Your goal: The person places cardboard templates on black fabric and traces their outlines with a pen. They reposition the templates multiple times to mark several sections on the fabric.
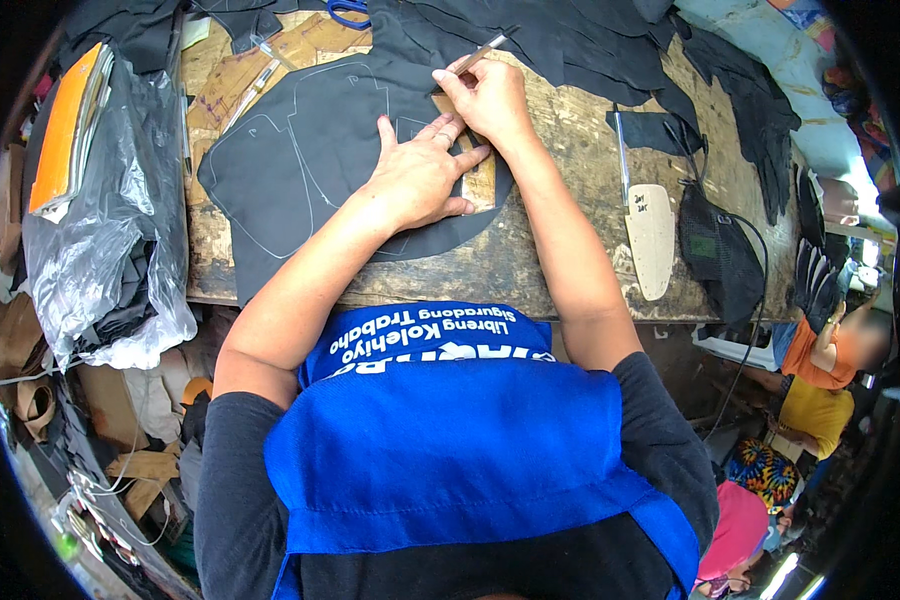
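Black sheet material (pixel 260 190), fabric or leather, lies on the worn wooden table with pale outlines of pattern shapes drawn on it. My left hand (pixel 420 175) is spread flat over its right part, fingers apart. Beneath those fingers a tan pattern piece (pixel 482 188) shows in part; the hand hides the rest. My right hand (pixel 490 100) grips a slim pen (pixel 485 52) just beyond the left fingertips. The pen's upper end points away to the right, and its writing tip is hidden by the hand.
Blue-handled scissors (pixel 348 12) and brown pattern pieces (pixel 270 65) lie at the back left. A plastic bag (pixel 110 230) with an orange book (pixel 70 130) stands left. To the right are a beige template (pixel 651 240), another pen (pixel 621 150), and a black mesh pouch (pixel 720 245). Several people sit beyond.
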Demonstrator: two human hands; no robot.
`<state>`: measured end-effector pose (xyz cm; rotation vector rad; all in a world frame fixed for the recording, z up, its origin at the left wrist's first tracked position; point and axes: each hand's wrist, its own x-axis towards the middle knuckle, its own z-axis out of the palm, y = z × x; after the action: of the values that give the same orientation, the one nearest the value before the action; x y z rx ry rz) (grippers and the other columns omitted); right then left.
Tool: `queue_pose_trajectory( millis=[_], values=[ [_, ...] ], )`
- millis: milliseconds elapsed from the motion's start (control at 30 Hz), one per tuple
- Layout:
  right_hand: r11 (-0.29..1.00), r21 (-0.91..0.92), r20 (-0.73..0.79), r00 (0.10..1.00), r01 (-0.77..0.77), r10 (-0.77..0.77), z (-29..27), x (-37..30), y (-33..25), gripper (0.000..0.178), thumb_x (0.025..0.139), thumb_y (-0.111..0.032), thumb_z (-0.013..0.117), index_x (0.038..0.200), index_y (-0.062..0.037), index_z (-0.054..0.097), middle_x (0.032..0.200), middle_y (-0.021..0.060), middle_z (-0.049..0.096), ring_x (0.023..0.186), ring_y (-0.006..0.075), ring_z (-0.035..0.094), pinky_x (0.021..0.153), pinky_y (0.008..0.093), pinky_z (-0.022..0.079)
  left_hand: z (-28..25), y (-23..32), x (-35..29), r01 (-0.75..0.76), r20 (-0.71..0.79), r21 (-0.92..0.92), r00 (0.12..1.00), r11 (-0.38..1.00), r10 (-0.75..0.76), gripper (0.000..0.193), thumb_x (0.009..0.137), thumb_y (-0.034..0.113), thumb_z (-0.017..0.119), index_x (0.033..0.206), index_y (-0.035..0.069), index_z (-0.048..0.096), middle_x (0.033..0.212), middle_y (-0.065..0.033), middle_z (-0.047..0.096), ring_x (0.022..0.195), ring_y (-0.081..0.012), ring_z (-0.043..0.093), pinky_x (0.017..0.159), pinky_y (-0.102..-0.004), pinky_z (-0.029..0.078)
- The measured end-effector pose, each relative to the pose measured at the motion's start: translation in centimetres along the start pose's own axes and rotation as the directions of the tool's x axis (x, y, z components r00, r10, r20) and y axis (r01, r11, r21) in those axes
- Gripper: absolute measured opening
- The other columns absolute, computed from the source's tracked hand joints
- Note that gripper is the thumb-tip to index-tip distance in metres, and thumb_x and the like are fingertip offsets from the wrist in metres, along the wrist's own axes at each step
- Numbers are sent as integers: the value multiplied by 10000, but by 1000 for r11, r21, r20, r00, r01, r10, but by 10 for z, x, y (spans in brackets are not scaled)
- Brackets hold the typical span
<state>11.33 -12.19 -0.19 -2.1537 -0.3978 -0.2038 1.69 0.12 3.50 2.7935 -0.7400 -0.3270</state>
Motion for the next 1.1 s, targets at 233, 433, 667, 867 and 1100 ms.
queue_pose_trajectory(
  millis=[233,433,667,867,1100],
  values=[
    [995,79,-34,997,-68,70,3,1,3,219,784,-218,720,820,-4,694,686,108,675,612,154,648,586,283,512,-5,4,2,24,58,-2,998,1000,-24,698,753,413,708,1374,272,422,1477,-105,278,1375,-285,256,958,-760,231],
    [996,-81,-56,998,28,-33,1,-2,0,225,778,-217,724,805,4,695,668,102,675,604,133,642,572,276,505,-8,4,1,37,76,-12,996,999,-36,690,757,407,705,1370,259,426,1480,-110,267,1377,-289,249,952,-757,251],
    [999,-2,-63,997,-48,48,-3,0,-9,228,766,-210,715,793,15,691,659,139,662,583,177,644,570,300,504,-7,3,2,33,100,-7,995,999,-32,680,761,416,699,1365,249,435,1477,-114,270,1383,-287,234,953,-754,254],
    [989,-46,-127,983,-140,133,-14,0,6,197,805,-163,680,820,32,676,616,109,652,594,171,663,556,293,512,-7,2,1,31,92,-15,995,999,-29,681,759,424,699,1363,245,440,1474,-115,275,1384,-277,234,950,-758,243],
    [1000,-14,-126,992,16,-18,-13,-5,15,149,839,-116,639,836,30,663,614,110,651,570,167,651,534,280,496,-5,1,2,27,90,-11,996,1000,-26,683,762,438,694,1365,246,437,1474,-114,279,1386,-276,230,952,-761,230]
  ],
)
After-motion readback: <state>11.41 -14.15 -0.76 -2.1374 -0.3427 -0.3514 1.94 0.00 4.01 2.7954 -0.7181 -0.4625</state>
